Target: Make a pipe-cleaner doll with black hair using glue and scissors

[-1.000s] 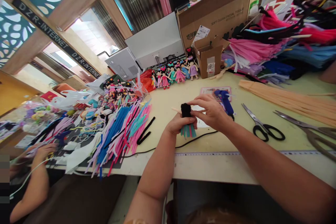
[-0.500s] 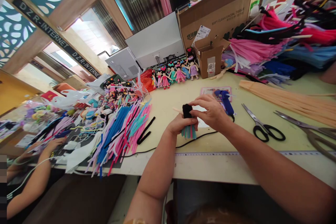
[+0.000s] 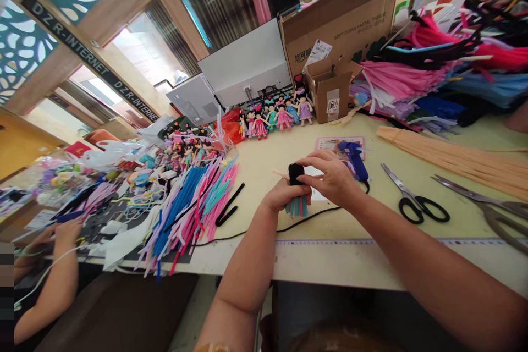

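Observation:
A small pipe-cleaner doll (image 3: 296, 174) with a black fuzzy head and a teal and pink striped skirt is held above the table. My left hand (image 3: 284, 194) is closed around its body, and the skirt hangs below the fingers. From the right, my right hand (image 3: 330, 177) pinches the black head between thumb and fingers. A pale stem sticks out on the doll's left side. Just beyond my right hand lies a blue glue gun (image 3: 355, 160) on the table. A bent black pipe cleaner (image 3: 229, 208) rests to the left of my hands.
Two scissors (image 3: 412, 198) lie at right beside a bundle of peach pipe cleaners (image 3: 449, 159). Coloured pipe cleaners (image 3: 193, 198) spread at left. Finished dolls (image 3: 276, 115) stand near a cardboard box (image 3: 330, 93). A black cord (image 3: 264, 230) crosses in front. A co-worker's hands (image 3: 68, 231) work far left.
My hands and the doll stay almost in place, the right fingers still at the black head. The co-worker's hand at far left has drawn back to the left.

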Motion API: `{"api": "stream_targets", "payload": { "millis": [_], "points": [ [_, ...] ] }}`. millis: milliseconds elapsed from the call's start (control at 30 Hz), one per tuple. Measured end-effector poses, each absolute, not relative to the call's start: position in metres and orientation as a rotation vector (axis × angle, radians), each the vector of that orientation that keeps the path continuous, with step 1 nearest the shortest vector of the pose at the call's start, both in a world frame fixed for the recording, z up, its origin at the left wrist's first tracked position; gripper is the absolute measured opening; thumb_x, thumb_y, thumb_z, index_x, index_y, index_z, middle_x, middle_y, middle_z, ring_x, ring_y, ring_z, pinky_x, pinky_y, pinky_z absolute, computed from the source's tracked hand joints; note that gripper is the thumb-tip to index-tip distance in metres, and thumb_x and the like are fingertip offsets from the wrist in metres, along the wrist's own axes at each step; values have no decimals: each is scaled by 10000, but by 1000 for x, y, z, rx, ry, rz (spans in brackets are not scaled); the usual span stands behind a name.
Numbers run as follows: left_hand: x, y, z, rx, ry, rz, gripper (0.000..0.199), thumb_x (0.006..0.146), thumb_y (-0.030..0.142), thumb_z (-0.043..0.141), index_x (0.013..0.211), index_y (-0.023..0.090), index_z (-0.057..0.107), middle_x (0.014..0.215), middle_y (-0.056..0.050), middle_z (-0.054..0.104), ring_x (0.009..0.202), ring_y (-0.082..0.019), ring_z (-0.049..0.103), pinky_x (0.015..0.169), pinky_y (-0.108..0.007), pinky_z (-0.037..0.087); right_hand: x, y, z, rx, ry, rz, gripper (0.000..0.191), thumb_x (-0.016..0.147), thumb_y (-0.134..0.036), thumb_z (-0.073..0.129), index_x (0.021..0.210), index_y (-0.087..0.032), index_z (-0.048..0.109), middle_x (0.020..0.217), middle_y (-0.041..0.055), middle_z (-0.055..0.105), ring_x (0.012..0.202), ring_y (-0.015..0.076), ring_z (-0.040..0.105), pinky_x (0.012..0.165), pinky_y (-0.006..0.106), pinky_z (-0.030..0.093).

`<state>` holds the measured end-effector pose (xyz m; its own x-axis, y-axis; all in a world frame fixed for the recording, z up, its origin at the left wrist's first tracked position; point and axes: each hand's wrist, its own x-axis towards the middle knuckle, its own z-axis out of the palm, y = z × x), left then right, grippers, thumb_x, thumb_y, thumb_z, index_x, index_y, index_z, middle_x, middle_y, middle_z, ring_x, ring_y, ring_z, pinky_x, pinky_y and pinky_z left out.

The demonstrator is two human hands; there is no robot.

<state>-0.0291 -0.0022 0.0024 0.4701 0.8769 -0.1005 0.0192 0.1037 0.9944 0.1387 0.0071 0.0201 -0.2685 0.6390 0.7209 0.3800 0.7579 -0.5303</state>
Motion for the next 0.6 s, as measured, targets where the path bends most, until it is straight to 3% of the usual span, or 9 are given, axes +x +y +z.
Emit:
{"api": "stream_targets", "payload": {
  "millis": [600],
  "points": [
    [-31,-2,3,1351,931,755,191,673,272,668,658,161,513,528,4,561,474,-123,551,478,-255,427,134,9,16,-751,-1867,421,169,781,-179,658,944,-222,670,938,62,648,918,229,586,865,411,452]
  ]
}}
